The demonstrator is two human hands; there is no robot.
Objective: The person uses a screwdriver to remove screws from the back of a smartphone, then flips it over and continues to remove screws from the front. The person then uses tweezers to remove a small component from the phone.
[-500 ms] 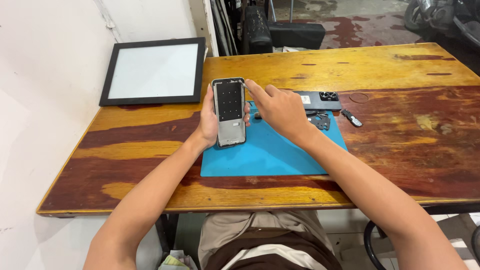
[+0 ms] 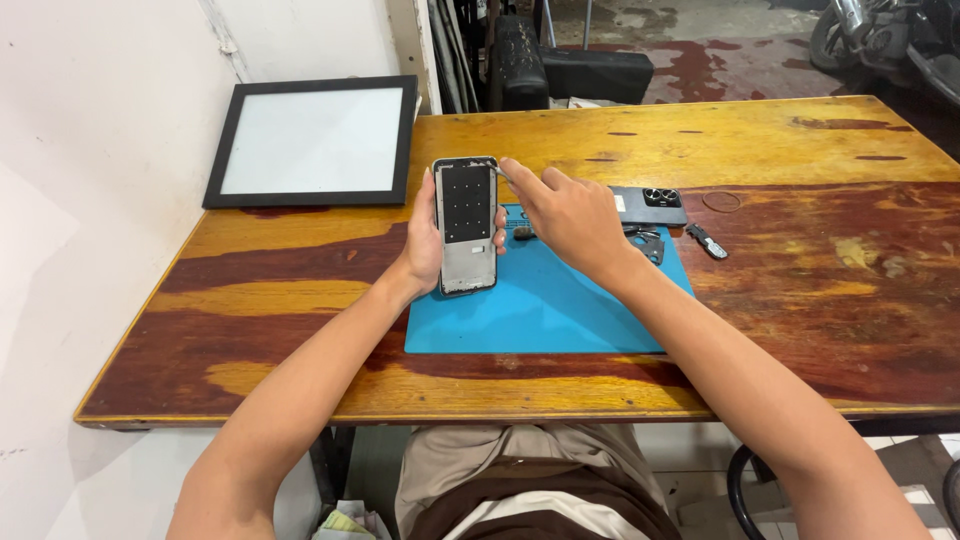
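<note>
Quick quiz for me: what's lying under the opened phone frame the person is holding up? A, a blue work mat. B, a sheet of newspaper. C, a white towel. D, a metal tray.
A: the left hand holds the opened phone frame above a blue work mat spread on the wooden table, while the right hand touches the frame's top corner.
</note>
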